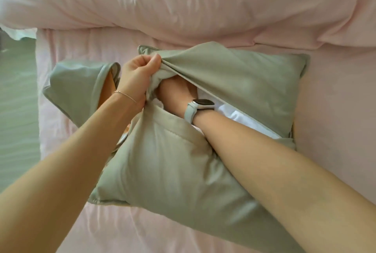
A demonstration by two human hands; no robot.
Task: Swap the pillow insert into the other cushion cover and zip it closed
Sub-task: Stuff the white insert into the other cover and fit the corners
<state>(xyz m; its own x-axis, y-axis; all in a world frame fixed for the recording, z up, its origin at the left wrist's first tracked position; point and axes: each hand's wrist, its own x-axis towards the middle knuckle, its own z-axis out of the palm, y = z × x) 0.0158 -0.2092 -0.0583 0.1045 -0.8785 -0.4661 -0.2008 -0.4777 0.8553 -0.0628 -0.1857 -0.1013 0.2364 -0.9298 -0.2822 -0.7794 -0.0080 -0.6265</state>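
Observation:
A sage-green cushion cover (pixel 234 82) lies in the middle of the bed with its zip side open. The white pillow insert (pixel 240 118) shows through the gap. My left hand (pixel 140 75) pinches the upper edge of the opening and holds it up. My right hand (pixel 177 92) reaches into the opening; its fingers are hidden by fabric, and a watch sits on that wrist. A second green cover (pixel 75 88) with an orange lining lies flat and empty to the left.
Everything rests on a pink bed sheet (pixel 335 100). A bulky pink duvet (pixel 183 2) is bunched along the far side. The bed's left edge drops to a pale green floor (pixel 16 94).

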